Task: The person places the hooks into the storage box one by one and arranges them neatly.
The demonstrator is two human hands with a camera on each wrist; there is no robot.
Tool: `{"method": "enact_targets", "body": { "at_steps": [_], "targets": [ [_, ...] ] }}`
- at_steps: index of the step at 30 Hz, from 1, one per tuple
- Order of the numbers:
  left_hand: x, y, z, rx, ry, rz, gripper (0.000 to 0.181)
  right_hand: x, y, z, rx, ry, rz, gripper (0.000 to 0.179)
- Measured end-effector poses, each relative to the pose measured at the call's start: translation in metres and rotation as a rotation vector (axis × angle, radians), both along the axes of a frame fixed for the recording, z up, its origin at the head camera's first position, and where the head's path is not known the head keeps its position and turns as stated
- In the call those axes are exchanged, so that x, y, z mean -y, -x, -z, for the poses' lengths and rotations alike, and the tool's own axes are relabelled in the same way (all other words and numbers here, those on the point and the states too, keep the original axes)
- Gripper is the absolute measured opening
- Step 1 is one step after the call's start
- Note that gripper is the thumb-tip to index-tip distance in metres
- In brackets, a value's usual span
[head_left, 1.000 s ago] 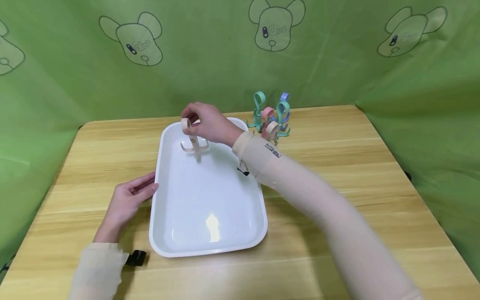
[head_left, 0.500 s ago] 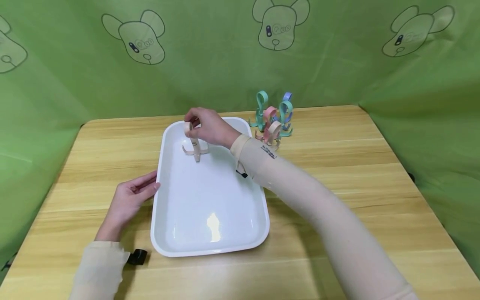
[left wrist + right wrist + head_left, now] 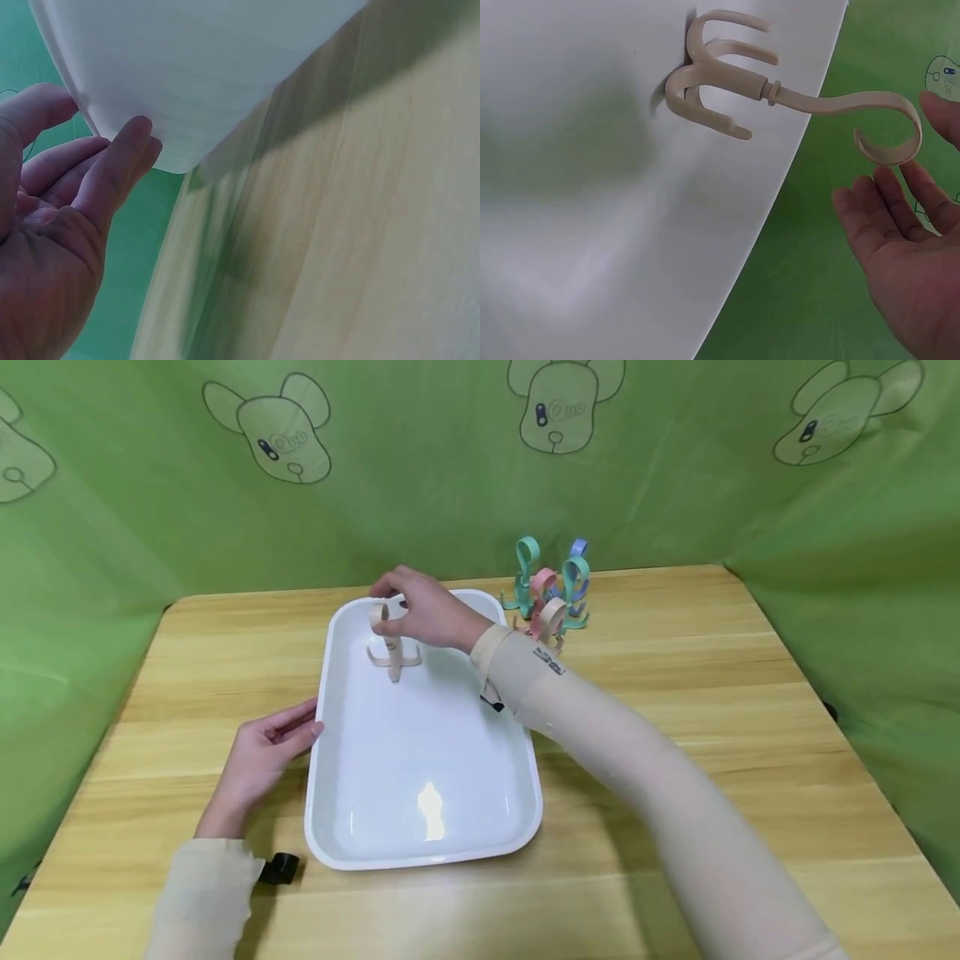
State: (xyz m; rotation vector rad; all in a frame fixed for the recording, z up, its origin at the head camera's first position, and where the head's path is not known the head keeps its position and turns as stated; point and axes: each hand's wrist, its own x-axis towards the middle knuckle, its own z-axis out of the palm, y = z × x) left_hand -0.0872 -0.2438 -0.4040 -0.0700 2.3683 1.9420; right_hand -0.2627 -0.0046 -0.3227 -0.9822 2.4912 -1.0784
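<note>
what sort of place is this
Probably a small staged recording setup: green printed cloth lines the back and sides of a wood-grain table bearing a white tray and coloured hooks.

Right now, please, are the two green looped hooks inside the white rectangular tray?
No, both green hooks stand on the wooden table, right of the tray.

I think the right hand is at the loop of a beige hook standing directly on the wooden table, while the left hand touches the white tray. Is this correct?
Not quite: the head view shows the beige hook standing inside the white tray. The right hand is at the hook's loop; the left hand touches the tray.
</note>
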Motion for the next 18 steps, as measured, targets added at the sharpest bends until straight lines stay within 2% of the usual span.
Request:
{"method": "enact_targets", "body": {
  "at_steps": [3, 10, 18],
  "targets": [
    [-0.001, 0.0, -0.001, 0.002, 0.005, -0.004, 0.052, -0.006, 0.0, -0.002, 0.024, 0.025, -0.005, 0.048],
    [-0.002, -0.002, -0.001, 0.012, 0.021, -0.008, 0.051, -0.023, -0.001, -0.01, -0.01, 0.106, 0.038, 0.042],
    [-0.003, -0.002, -0.001, 0.018, 0.004, 0.005, 0.051, -0.054, -0.004, -0.026, -0.01, 0.17, 0.149, 0.04]
  ]
}}
